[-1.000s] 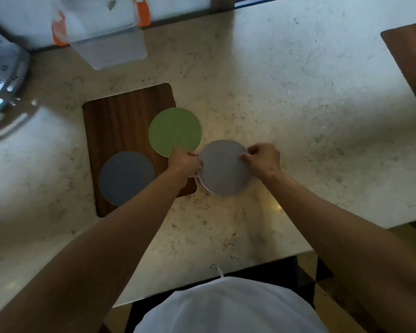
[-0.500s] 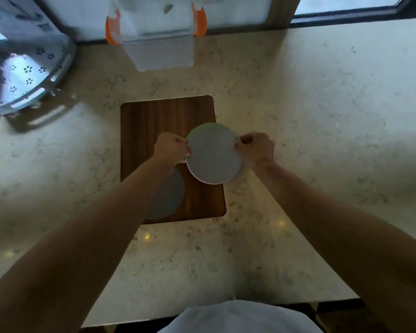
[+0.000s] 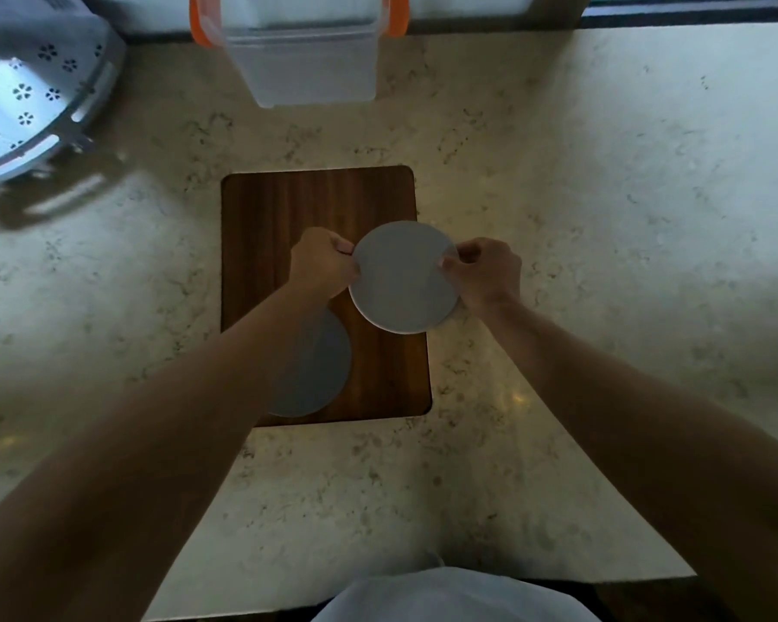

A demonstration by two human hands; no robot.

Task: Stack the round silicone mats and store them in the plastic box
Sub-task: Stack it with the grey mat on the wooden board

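Both hands grip one pale grey mat [image 3: 404, 280] by its opposite edges: the left hand [image 3: 323, 262] pinches the left rim, thumb on top, and the right hand [image 3: 486, 270] pinches the right rim with fingers curled under. The mat is tilted a little toward the camera, above the right side of a board [image 3: 288, 208], its right edge reaching past the board's edge. A thin lighter rim shows along its near edge; whether that is a second mat beneath cannot be told. A darker grey mat [image 3: 322, 374] lies flat on the near left part of the board, partly hidden by the left forearm, which crosses over it. The two mats are apart, the dark one nearer and to the left. The dark wooden board lies on a pale speckled counter [image 3: 580, 195]. Straight beyond the board, at the far edge by the wall, stands a clear plastic box [image 3: 306, 60] with orange clips [image 3: 201, 24] on both sides; its inside is not visible from here, so its contents cannot be told. At far left a metal rack [image 3: 32, 96] with flower-shaped holes leans over the counter and casts a shadow. Between the held mat and the box the counter shows only bare board and stone. At the near edge, a white garment [image 3: 445, 597] of the person is seen.
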